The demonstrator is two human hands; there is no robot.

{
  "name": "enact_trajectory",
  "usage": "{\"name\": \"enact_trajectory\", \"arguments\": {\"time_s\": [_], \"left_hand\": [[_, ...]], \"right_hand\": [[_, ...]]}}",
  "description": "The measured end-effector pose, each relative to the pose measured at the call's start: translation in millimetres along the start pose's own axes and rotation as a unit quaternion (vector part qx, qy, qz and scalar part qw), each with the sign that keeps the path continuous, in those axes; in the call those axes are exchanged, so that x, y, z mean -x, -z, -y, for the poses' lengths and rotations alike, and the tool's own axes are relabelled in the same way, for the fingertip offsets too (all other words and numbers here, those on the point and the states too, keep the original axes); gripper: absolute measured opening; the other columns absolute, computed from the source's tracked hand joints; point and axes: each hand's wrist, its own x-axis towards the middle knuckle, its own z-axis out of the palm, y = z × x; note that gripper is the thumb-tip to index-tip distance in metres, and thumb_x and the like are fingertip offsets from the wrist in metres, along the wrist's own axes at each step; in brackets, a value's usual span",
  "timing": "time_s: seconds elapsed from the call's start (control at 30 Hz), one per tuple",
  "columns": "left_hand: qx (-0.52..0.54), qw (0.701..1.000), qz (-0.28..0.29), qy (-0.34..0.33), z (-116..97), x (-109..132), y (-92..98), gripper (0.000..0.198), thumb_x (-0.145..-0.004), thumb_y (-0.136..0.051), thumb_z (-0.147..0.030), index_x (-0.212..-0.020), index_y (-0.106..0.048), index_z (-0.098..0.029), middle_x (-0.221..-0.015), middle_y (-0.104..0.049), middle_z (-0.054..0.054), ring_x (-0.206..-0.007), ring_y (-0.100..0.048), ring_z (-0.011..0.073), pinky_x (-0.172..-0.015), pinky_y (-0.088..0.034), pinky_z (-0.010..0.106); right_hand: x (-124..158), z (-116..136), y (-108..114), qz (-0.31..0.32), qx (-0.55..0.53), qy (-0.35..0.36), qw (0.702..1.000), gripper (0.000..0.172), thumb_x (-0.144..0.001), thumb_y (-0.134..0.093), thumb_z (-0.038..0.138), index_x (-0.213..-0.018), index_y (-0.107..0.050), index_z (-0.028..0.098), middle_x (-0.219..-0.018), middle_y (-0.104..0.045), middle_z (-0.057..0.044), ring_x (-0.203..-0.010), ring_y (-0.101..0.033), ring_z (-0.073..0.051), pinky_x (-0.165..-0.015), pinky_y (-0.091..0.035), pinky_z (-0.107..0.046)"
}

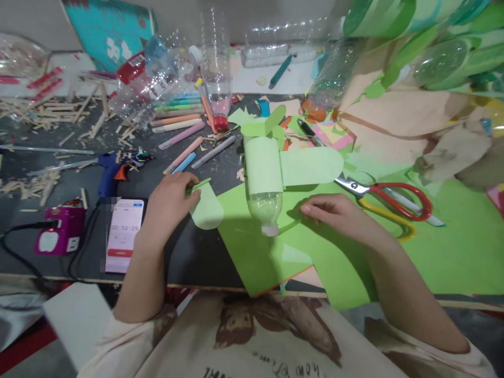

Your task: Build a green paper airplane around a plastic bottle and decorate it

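My left hand (175, 197) is closed with thumb and fingers on a rounded light green paper piece (208, 210), which has a narrow folded edge at its top. In the middle a clear plastic bottle (265, 207) lies with its neck toward me. Light green paper (263, 165) wraps its body, a rounded paper flap (315, 167) sticks out to the right, and brighter green pieces (275, 121) show at its far end. My right hand (336, 212) hovers over or rests on the green paper sheet (394, 268), right of the bottle neck, its fingers loosely curled with nothing visible in them.
Scissors (378, 197) with red and yellow handles lie right of the bottle. On the left are a blue glue gun (110, 170), a phone (125, 231) and a purple box (59, 231) with a cable. Markers (183, 135), wood sticks (51, 110) and clear bottles (216, 68) fill the back.
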Motion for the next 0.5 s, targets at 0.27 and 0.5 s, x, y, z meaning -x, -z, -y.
{"name": "enact_trajectory", "arguments": {"time_s": [0.27, 0.5], "left_hand": [[-0.015, 0.998, -0.066, 0.002, -5.2, -5.4, 24.2, 0.019, -0.083, -0.052, -0.024, -0.099, -0.062, -0.024, -0.088, -0.068, 0.006, -0.086, -0.064, 0.0254, -0.075, -0.051, 0.035], [0.151, 0.912, -0.29, -0.248, -64.0, -4.2, 18.9, 0.018, -0.095, -0.049, -0.033, -0.087, -0.064, -0.026, -0.085, -0.071, -0.002, -0.083, -0.065, 0.016, -0.079, -0.05, 0.034]], "right_hand": [[12.1, 24.6, 8.9, -0.058, -0.006, 0.033, 0.998, 0.042, -0.08, -0.065, 0.059, -0.069, -0.068, 0.018, -0.063, -0.06, -0.002, -0.057, -0.049, -0.011, -0.051, -0.038, -0.024], [-6.7, 24.5, -23.0, 0.05, -0.23, 0.069, 0.969, 0.06, -0.075, -0.061, 0.075, -0.072, -0.072, 0.017, -0.043, -0.048, 0.004, -0.035, -0.03, -0.006, -0.037, -0.022, -0.023]]}}
